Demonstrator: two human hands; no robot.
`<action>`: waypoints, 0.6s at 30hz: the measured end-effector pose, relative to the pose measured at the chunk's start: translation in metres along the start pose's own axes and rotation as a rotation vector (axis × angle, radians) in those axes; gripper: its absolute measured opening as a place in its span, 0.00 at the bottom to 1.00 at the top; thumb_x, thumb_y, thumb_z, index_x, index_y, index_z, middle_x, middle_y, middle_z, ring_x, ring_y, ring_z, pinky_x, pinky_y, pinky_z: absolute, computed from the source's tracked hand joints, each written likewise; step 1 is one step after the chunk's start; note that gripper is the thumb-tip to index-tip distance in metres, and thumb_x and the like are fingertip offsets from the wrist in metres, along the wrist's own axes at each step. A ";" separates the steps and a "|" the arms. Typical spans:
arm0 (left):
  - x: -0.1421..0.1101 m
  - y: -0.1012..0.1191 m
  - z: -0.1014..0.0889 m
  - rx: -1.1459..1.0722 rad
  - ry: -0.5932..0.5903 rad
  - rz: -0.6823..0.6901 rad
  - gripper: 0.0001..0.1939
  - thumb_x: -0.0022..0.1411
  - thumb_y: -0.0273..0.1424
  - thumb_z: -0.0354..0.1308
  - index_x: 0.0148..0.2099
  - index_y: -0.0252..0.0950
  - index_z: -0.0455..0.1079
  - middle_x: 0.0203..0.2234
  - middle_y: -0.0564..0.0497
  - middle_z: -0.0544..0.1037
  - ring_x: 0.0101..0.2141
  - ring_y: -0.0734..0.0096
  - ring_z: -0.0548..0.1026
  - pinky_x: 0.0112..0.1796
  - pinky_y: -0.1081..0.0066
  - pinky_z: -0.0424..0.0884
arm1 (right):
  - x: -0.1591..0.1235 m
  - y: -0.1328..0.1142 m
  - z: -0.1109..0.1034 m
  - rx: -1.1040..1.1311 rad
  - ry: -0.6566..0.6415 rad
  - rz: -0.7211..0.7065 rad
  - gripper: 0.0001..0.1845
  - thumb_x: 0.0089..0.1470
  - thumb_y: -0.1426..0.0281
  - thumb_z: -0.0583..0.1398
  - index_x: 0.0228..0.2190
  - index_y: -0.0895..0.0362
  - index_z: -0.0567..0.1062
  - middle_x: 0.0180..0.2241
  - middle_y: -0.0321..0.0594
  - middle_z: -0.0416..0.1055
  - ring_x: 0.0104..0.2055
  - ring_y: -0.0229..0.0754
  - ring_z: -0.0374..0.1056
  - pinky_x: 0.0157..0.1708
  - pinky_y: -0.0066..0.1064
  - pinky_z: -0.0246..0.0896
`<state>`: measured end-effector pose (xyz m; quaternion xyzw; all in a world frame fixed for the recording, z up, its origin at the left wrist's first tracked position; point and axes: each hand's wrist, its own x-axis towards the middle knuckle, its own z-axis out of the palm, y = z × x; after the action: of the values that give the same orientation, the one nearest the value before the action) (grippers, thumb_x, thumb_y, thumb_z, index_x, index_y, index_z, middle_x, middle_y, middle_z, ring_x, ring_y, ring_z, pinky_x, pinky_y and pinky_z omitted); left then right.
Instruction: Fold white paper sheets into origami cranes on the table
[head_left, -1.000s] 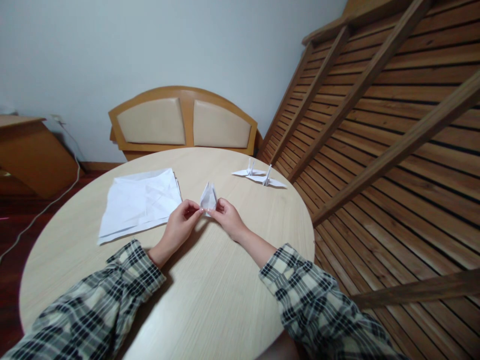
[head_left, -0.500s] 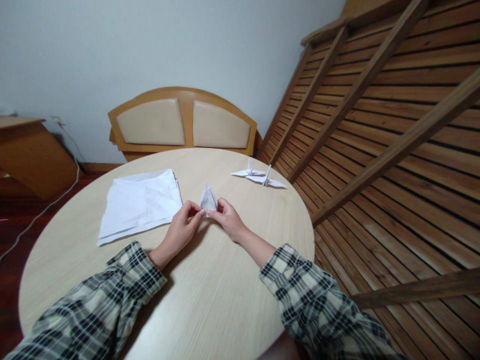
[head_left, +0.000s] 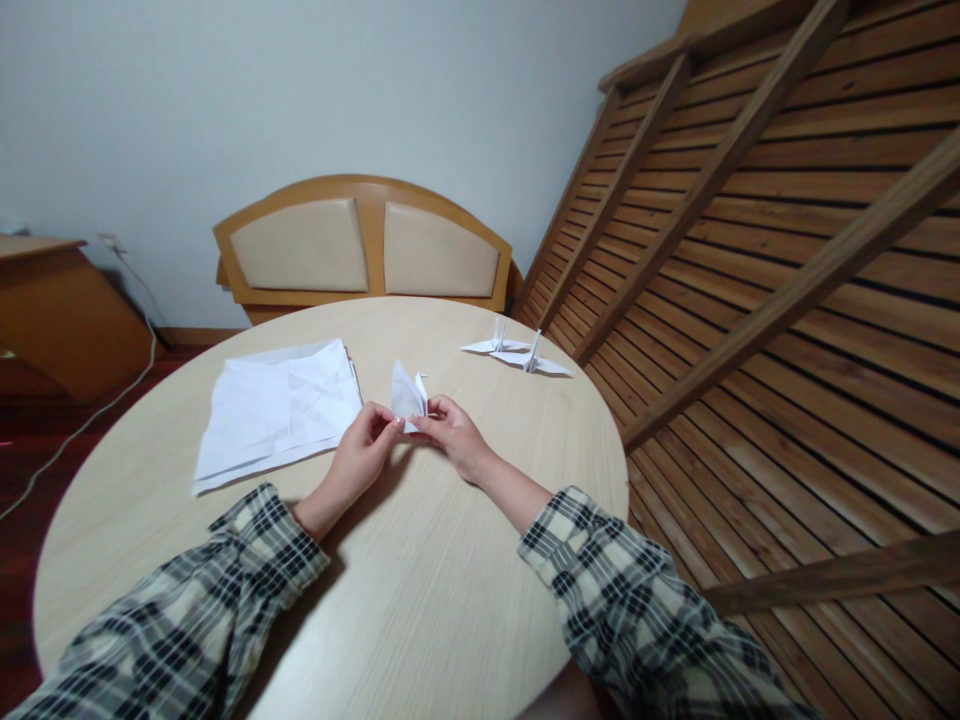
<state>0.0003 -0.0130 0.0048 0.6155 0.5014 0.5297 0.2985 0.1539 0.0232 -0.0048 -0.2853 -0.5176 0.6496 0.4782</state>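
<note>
Pinching a small white folded paper piece, both hands meet just above the round bench: left hand grips its lower left corner, right hand its lower right. The piece stands upright, flaps splayed. Just left of it lies a stack of white sheets, edges uneven. Beyond it to the right, near the bench rim, sit two paper cranes, wingtips touching. Bare bench surface lies nearer than the piece.
</note>
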 end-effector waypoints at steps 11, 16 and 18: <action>-0.001 0.002 0.001 -0.213 -0.098 -0.140 0.12 0.57 0.39 0.58 0.34 0.37 0.63 0.29 0.53 0.72 0.30 0.71 0.74 0.34 0.67 0.73 | 0.008 0.009 -0.007 -0.138 0.113 -0.063 0.19 0.42 0.59 0.68 0.31 0.55 0.68 0.31 0.33 0.70 0.34 0.36 0.68 0.41 0.34 0.65; -0.001 0.001 0.001 -0.169 -0.102 -0.144 0.13 0.56 0.39 0.60 0.33 0.37 0.63 0.26 0.53 0.72 0.28 0.71 0.74 0.30 0.69 0.72 | 0.011 0.016 -0.013 -0.291 0.199 -0.155 0.21 0.41 0.62 0.69 0.34 0.54 0.67 0.32 0.34 0.69 0.36 0.38 0.68 0.40 0.33 0.64; -0.001 0.001 0.000 -0.184 -0.104 -0.179 0.13 0.55 0.39 0.61 0.34 0.37 0.63 0.26 0.53 0.72 0.27 0.71 0.74 0.30 0.70 0.72 | 0.011 0.018 -0.014 -0.337 0.228 -0.158 0.22 0.41 0.63 0.69 0.37 0.53 0.66 0.31 0.33 0.69 0.36 0.38 0.68 0.39 0.33 0.64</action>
<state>0.0005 -0.0140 0.0057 0.5651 0.4873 0.5121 0.4253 0.1561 0.0390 -0.0245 -0.3914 -0.5821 0.4781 0.5286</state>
